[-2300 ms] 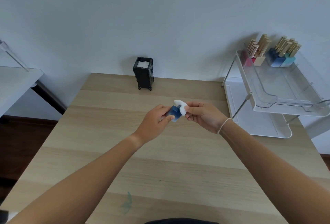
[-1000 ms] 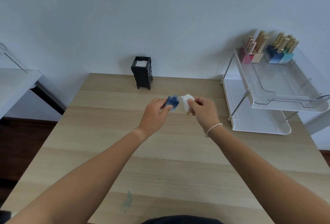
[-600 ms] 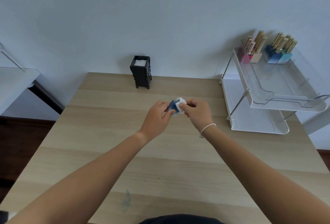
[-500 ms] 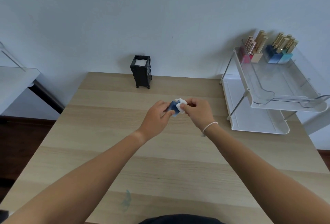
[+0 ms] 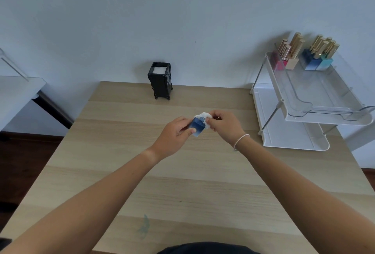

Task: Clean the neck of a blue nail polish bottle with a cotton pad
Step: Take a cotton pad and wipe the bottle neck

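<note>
My left hand (image 5: pixel 176 131) grips a square blue nail polish bottle (image 5: pixel 197 126) above the middle of the wooden table (image 5: pixel 182 182). The bottle has no cap and its threaded neck shows at the top. My right hand (image 5: pixel 224 125) pinches a white cotton pad (image 5: pixel 205 116) that lies against the far and right side of the neck. Both hands are held just above the table top.
A black holder (image 5: pixel 160 80) with white pads stands at the table's back edge. A two-tier white and clear rack (image 5: pixel 308 111) at the right carries several gold-capped polish bottles (image 5: pixel 304 55). A bluish smear (image 5: pixel 144 226) marks the near table edge.
The pad was off the bottle a second ago, then came back over its neck. Now it has shifted behind the neck, so the threads show.
</note>
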A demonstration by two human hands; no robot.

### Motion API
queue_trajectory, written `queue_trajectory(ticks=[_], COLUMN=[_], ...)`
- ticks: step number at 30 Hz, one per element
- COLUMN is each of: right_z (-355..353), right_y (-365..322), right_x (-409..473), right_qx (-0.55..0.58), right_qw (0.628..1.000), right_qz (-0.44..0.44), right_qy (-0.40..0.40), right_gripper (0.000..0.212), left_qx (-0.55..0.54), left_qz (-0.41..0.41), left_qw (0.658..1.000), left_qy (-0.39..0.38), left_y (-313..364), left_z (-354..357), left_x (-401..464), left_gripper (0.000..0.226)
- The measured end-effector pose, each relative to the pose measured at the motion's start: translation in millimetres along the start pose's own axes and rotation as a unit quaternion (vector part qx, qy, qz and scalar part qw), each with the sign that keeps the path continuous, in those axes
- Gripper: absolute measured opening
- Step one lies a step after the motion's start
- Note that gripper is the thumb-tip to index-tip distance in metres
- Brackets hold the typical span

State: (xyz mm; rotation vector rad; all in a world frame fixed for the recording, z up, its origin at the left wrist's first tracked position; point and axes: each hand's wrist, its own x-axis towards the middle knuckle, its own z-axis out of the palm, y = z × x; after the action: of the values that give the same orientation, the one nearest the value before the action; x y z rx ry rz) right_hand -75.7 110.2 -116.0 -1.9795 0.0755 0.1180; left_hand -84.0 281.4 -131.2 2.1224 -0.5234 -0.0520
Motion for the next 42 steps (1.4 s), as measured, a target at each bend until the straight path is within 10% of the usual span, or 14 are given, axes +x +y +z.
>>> queue_trajectory(ticks=[20,42], right_z=[-2,6], right_y=[50,89], right_x=[-7,-9], right_qx=[0.354,0.372], right_qw=[0.917,0.901], right_qz=[0.175,0.218], right_qy=[-0.058,-0.052], right_gripper=[0.015,0.017], left_qx=[-0.079,-0.130], left_qz=[-0.122,-0.200], left_qw=[0.989,0.971], left_qy=[0.006,-0.005], left_y=[-24,-66], left_z=[18,60], left_x=[-12,-1], left_gripper=[0.026,0.031])
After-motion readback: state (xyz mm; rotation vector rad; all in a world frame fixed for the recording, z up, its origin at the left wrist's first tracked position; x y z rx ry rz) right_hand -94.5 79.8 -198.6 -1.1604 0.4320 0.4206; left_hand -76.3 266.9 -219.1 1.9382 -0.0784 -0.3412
